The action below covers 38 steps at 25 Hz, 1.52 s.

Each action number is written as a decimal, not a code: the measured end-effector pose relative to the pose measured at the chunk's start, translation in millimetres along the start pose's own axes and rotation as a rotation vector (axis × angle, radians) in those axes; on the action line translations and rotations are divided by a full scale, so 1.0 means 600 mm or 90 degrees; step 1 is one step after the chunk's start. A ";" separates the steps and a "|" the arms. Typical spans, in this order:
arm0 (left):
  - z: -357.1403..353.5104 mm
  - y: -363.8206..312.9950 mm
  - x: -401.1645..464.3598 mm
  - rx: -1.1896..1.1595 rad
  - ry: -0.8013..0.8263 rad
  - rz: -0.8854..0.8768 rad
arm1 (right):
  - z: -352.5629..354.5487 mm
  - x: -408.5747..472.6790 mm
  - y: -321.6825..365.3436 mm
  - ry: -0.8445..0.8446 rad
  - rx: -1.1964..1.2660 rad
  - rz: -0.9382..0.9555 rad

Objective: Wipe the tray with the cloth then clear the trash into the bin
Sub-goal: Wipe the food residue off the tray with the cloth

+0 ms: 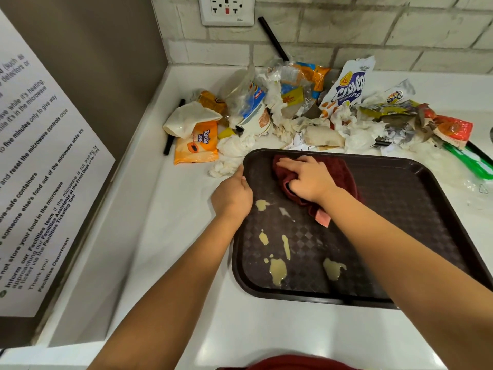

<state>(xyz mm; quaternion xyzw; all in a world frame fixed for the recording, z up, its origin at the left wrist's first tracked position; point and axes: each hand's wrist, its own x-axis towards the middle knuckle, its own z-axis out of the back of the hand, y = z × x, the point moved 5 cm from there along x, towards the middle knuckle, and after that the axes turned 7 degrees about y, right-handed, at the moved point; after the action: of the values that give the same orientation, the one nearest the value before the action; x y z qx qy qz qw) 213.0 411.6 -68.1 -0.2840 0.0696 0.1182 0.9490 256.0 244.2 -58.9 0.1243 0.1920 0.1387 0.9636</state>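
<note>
A dark brown tray (416, 214) lies on the white counter, with several yellowish spills (277, 271) on its near left part. My right hand (306, 177) presses a dark red cloth (344, 172) onto the tray's far left area. My left hand (233, 193) grips the tray's left rim. Behind the tray lies a heap of trash (306, 108): snack wrappers, crumpled tissues, a paper cup, plastic bags. A white-and-purple chips bag (346, 86) stands in the heap. No bin is in view.
An orange wipes pack (197, 145) lies left of the heap. A black straw (272, 38) leans on the brick wall under a socket (226, 9). A notice panel (40, 169) stands at the left. A green wrapper (474, 164) lies at the right edge.
</note>
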 end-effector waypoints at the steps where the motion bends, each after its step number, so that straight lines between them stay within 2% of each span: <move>1: 0.000 0.000 0.000 0.004 0.002 -0.002 | 0.000 0.007 0.015 0.016 -0.021 0.007; 8: 0.000 0.002 0.003 -0.023 -0.002 -0.005 | -0.003 0.021 0.085 0.093 -0.072 0.085; 16: 0.002 0.005 0.000 -0.038 -0.010 -0.002 | -0.022 -0.023 0.051 0.065 0.052 0.210; 20: 0.004 0.005 -0.002 -0.043 0.004 -0.003 | -0.011 -0.045 -0.007 -0.045 0.145 0.139; 23: 0.005 0.004 -0.004 -0.032 0.021 -0.017 | -0.006 -0.055 -0.046 -0.142 0.081 0.037; 27: -0.002 0.029 -0.032 -0.011 0.077 -0.024 | -0.013 -0.048 -0.048 -0.103 -0.007 -0.040; 31: -0.010 0.029 -0.071 0.034 0.005 -0.035 | -0.009 -0.042 -0.039 -0.051 0.005 -0.078; 34: -0.012 0.028 -0.074 0.016 -0.038 -0.035 | -0.014 -0.044 -0.015 -0.011 0.022 -0.047; 38: -0.008 0.028 -0.069 0.014 -0.048 -0.026 | -0.028 -0.060 0.050 0.011 0.007 0.065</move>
<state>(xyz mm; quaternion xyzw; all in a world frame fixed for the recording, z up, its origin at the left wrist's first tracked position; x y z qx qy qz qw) 168.2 414.9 -72.5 -0.2703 0.0292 0.1087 0.9562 210.7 263.9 -53.3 0.1383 0.1941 0.1879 0.9528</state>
